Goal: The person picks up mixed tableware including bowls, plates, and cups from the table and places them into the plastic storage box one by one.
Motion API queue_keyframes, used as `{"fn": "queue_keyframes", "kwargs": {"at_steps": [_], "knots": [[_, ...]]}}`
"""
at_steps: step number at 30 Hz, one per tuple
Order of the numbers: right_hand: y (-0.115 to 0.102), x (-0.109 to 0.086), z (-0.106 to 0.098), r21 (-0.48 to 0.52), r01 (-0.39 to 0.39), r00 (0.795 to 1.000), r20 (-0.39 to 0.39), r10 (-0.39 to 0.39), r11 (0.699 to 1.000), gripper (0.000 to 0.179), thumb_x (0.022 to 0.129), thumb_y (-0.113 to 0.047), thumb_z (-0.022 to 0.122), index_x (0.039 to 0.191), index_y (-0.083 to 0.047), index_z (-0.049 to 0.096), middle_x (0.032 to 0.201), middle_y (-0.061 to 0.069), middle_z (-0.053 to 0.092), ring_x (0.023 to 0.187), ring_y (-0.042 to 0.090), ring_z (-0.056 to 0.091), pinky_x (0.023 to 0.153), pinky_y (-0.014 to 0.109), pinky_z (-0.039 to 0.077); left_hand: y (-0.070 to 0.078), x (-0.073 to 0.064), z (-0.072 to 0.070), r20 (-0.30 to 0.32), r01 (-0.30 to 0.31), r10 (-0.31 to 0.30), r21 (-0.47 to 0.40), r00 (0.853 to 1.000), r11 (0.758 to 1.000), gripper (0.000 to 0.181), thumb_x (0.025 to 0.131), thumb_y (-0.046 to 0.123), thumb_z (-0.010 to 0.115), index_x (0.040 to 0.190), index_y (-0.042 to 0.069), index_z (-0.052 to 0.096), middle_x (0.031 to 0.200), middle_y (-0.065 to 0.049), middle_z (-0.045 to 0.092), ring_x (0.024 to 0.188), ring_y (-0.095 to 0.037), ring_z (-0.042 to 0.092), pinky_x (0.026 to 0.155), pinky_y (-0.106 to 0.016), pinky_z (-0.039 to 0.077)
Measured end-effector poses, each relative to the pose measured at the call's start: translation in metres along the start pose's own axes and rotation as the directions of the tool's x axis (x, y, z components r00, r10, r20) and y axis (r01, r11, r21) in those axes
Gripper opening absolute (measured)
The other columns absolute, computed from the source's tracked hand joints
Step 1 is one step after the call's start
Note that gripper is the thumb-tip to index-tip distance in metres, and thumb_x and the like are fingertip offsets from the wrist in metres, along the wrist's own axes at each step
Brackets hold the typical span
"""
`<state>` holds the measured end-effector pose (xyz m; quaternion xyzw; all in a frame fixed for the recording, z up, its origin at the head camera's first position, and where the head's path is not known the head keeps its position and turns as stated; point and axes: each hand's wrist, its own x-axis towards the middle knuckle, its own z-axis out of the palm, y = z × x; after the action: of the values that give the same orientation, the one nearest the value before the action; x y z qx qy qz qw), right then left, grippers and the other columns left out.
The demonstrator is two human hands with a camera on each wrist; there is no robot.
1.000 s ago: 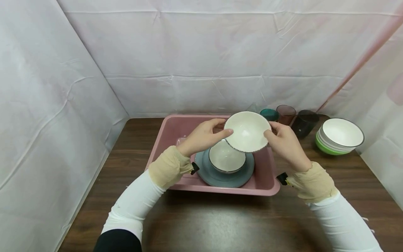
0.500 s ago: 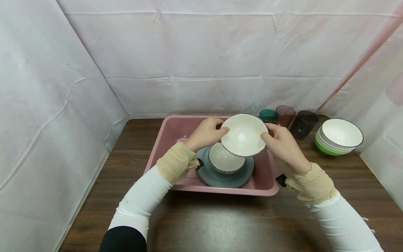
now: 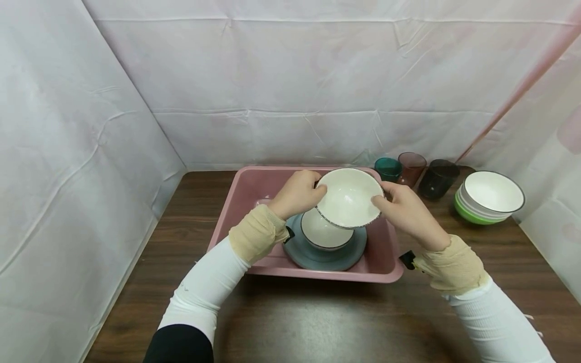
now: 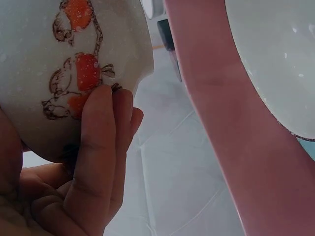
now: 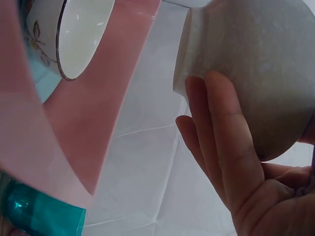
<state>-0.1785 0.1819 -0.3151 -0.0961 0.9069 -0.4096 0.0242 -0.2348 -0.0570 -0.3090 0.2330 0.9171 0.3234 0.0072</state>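
Note:
A white bowl with a dark rim [image 3: 349, 196] is held tilted above the pink basin [image 3: 317, 275], its inside facing me. My left hand [image 3: 297, 195] grips its left edge, thumb at the rim and fingers underneath. My right hand [image 3: 413, 210] pinches the opposite edge the same way. Orange and brown bird drawings mark the outside of the held bowl [image 4: 86, 69] in the left wrist view. Below it, partly covered, a second white bowl [image 3: 324, 233] sits on a blue-grey plate [image 3: 297, 250] inside the basin.
Right of the basin stand a teal glass [image 3: 388, 169], a reddish glass [image 3: 412, 168] and a black glass [image 3: 438, 179]. Farther right is a stack of white bowls [image 3: 494, 191] over a green bowl [image 3: 472, 214]. White sheeting [image 3: 281, 91] rises behind the wooden table [image 3: 290, 322].
Both hands have moved the held bowl slightly left and toward me, over the second bowl. My left wrist has shifted a little to the right. The basin and stacked bowls stay put.

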Motion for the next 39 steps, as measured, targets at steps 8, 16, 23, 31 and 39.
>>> {"fn": "queue_keyframes", "kwargs": {"at_steps": [8, 16, 23, 31, 39], "knots": [[0.011, -0.001, -0.005, -0.028, 0.048, 0.998, 0.03, -0.047, 0.998, 0.044, 0.104, -0.044, 0.04, 0.118, -0.009, 0.063, 0.084, 0.013, 0.066, 0.074, 0.022, 0.065, 0.066, 0.028, 0.053, 0.0, 0.002, 0.0, 0.008, 0.005, -0.005, 0.028, 1.0, 1.0, 0.034, 0.09, 0.011, 0.05, 0.058, 0.014, 0.039, 0.055, 0.004, 0.035, 0.052, -0.011, 0.034, 0.05, -0.022, 0.029], [0.04, -0.003, -0.015, -0.048, -0.046, 0.999, -0.018, 0.045, 0.998, 0.061, 0.103, -0.047, 0.04, 0.144, -0.003, 0.045, 0.123, 0.024, 0.065, 0.104, 0.034, 0.068, 0.089, 0.046, 0.054, -0.01, 0.008, 0.0, 0.024, 0.003, -0.005, 0.072, 1.0, 0.997, 0.033, 0.091, 0.01, 0.048, 0.059, 0.014, 0.039, 0.058, 0.002, 0.038, 0.054, -0.012, 0.035, 0.051, -0.023, 0.03], [0.066, -0.001, -0.008, -0.148, -0.047, 0.998, -0.047, 0.04, 0.988, 0.063, 0.102, -0.037, 0.047, 0.145, 0.009, 0.037, 0.138, 0.03, 0.051, 0.118, 0.045, 0.056, 0.097, 0.06, 0.043, -0.024, 0.012, 0.008, 0.073, 0.036, -0.044, 0.111, 0.996, 0.993, 0.033, 0.093, 0.011, 0.047, 0.061, 0.014, 0.038, 0.057, 0.003, 0.036, 0.05, -0.01, 0.031, 0.049, -0.023, 0.029], [0.08, 0.004, 0.008, -0.143, -0.045, 0.999, 0.001, 0.046, 0.989, 0.062, 0.099, -0.03, 0.053, 0.144, 0.009, 0.036, 0.137, 0.032, 0.05, 0.117, 0.044, 0.059, 0.092, 0.055, 0.05, -0.036, 0.015, 0.015, 0.106, 0.065, -0.08, 0.137, 0.991, 0.988, 0.035, 0.093, 0.009, 0.048, 0.06, 0.014, 0.035, 0.057, 0.003, 0.033, 0.051, -0.01, 0.027, 0.049, -0.024, 0.028], [0.082, 0.005, 0.017, -0.106, -0.06, 0.997, 0.031, 0.064, 0.993, 0.063, 0.099, -0.03, 0.055, 0.145, 0.009, 0.036, 0.122, 0.03, 0.062, 0.1, 0.035, 0.068, 0.078, 0.042, 0.057, -0.045, 0.017, 0.025, 0.155, 0.094, -0.118, 0.151, 0.981, 0.984, 0.034, 0.095, 0.011, 0.046, 0.062, 0.014, 0.039, 0.058, 0.003, 0.038, 0.051, -0.01, 0.034, 0.049, -0.023, 0.031]]}}
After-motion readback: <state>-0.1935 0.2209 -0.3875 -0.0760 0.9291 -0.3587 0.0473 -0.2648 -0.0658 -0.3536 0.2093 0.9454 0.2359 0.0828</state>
